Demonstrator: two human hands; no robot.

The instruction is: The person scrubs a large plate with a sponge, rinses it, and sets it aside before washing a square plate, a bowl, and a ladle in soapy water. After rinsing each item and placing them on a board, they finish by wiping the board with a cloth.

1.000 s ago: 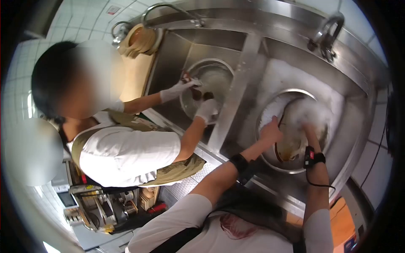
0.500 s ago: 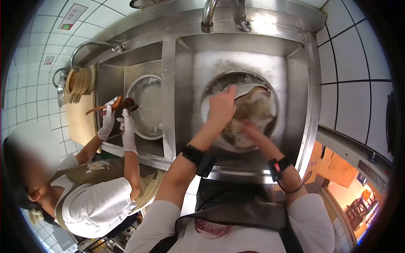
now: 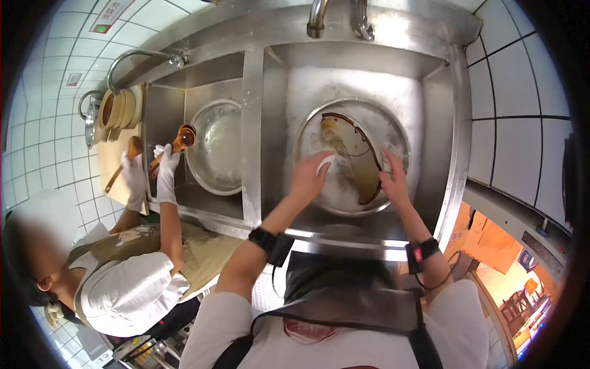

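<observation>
Left hand: clasps white pad at left rim of basin.
Right hand: open, touching plate.
Change: plate released, now leaning in basin.

Light: bright, even, from overhead; warm orange cast at lower right.
Glare: white hot spots on the stainless steel sink ledge by the curved steel tap; wet sheen across the round steel basin.
Shadows: soft and short, darkest under the sink's front rim.
Focus: crisp at centre, left hand and right hand included.
Blur: co-worker's white-gloved hand slightly smeared; face at lower left obscured.
Distortion: strong fisheye; white wall tiles bow outward; black vignette rings the frame.
</observation>
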